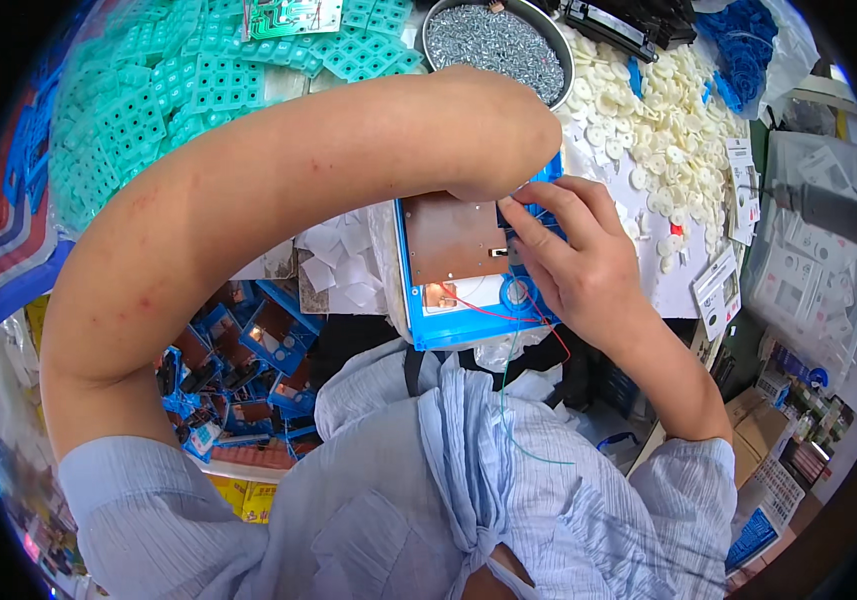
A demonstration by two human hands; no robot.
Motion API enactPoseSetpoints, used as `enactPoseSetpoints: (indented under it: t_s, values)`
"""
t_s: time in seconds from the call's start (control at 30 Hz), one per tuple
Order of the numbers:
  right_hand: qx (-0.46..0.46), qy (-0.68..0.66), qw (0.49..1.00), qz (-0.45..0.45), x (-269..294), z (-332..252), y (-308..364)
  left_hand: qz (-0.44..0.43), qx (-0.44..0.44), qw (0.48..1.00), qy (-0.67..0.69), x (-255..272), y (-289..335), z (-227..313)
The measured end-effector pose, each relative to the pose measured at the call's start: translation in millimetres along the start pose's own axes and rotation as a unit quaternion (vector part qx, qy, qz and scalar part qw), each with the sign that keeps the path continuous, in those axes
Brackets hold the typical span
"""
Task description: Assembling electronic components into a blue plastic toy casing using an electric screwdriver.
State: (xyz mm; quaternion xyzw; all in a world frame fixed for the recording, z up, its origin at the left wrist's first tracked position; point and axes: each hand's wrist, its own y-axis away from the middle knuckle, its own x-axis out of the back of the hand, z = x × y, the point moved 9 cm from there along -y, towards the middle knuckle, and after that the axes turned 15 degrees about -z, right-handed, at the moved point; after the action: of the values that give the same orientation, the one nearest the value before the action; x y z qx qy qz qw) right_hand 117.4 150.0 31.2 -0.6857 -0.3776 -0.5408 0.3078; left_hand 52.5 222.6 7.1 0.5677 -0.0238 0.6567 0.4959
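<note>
Blue plastic casing (458, 333) with a brown circuit board (451, 235) lies right of white paper scraps (340, 265), leftward and nearward of the right hand's (590, 262) narrowly bunched fingers; their grip is unclear. The left hand (513, 135) overlaps its far end, fingers hidden, obscuring its long axis.

Blue plastic casing (448, 332), open face up, at near edge of tabletop (670, 290); brown circuit board (451, 240) lying over it; red wire (488, 309), green wire (504, 392) trailing.
</note>
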Motion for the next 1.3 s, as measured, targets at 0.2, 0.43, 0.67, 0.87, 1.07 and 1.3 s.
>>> enactPoseSetpoints:
  t_s: [0.2,0.43,0.67,0.87,1.07,1.3]
  values:
    - [-0.042,-0.017,0.999,-0.029,-2,-2,-2,-0.009,-0.043,0.998,-0.052,1,3,6]
    - [-0.059,-0.008,0.998,-0.032,-5,-5,-3,0.094,-0.062,0.991,-0.072,-2,8,8]
    - [-0.064,0.006,0.998,-0.008,1,-10,-2,0.358,0.022,0.922,0.148,15,79,-47]
    - [-0.051,-0.005,0.998,-0.019,-1,-10,-3,0.513,0.211,0.823,0.122,11,145,-129]
    - [-0.055,-0.042,0.997,-0.019,0,-8,-2,0.487,0.186,0.854,-0.003,31,110,-106]
    - [-0.083,-0.068,0.994,-0.027,2,-8,2,0.295,0.171,0.92,0.192,-4,86,-77]
